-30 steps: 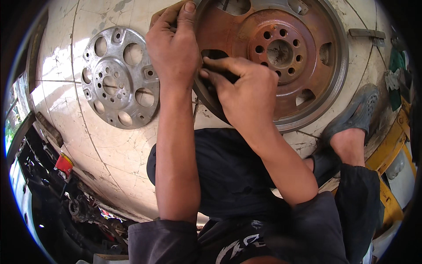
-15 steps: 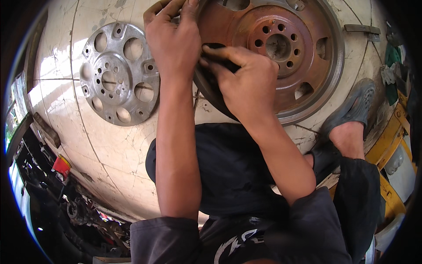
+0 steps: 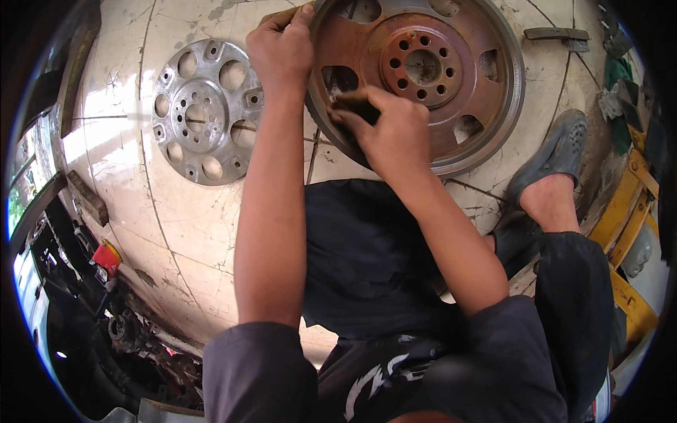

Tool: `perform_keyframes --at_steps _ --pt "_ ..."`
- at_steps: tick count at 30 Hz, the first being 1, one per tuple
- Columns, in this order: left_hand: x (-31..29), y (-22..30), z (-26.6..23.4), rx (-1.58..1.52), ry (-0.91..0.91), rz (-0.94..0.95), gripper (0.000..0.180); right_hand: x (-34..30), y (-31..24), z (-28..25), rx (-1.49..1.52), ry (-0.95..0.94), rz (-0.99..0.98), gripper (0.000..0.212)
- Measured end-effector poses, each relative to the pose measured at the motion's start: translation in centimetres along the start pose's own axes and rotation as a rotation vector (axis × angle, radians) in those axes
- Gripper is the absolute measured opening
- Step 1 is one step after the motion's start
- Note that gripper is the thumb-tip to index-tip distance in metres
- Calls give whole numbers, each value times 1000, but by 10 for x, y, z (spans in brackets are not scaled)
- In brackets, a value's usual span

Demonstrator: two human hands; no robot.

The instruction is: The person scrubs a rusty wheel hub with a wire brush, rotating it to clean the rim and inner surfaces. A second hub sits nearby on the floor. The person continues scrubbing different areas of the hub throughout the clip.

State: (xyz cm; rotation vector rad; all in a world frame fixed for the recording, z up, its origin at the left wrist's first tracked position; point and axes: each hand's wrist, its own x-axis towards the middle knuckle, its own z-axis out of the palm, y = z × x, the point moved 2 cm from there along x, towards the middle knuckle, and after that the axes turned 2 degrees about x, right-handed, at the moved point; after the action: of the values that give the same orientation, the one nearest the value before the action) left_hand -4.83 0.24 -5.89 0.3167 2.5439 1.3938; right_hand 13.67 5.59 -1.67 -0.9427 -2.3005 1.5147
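A large rusty reddish-brown flywheel (image 3: 451,116) with a darker outer ring lies on the tiled floor in front of me. My left hand (image 3: 283,51) is closed at its upper left edge, thumb and fingers bent against the rim. Over the lower left of the flywheel, my right hand (image 3: 386,127) is bent with thumb and fingertips close together near the outer ring. Whatever those fingertips pinch, if anything, is hidden. Left of my left forearm lies a silver metal disc (image 3: 185,151) with round holes, apart from the flywheel.
At the upper right lies a brush (image 3: 553,34) with a long handle. My shoe (image 3: 557,151) rests right of the flywheel, near a yellow metal frame (image 3: 627,211). A wooden block (image 3: 88,197), a red container (image 3: 106,259) and dark machine parts (image 3: 127,331) line the left side.
My right hand has slid down and inward across the flywheel's lower left, uncovering a window opening there. My left hand stays at the rim. The whole view has shifted slightly.
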Motion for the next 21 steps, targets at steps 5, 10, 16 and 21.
perform_keyframes --at_steps 5,10,16,21 --pt "11 37 -14 400 -140 -46 32 -20 4 -20 -81 -144 16 23" --pt "14 56 -25 261 -284 -10 35 -14 4 -31 127 -87 204 28" --pt "11 63 -21 189 -238 23 34 -13 13 -31 415 -96 362 25" --pt "6 83 -34 245 -195 76 33 -16 9 -29 481 -91 322 31"
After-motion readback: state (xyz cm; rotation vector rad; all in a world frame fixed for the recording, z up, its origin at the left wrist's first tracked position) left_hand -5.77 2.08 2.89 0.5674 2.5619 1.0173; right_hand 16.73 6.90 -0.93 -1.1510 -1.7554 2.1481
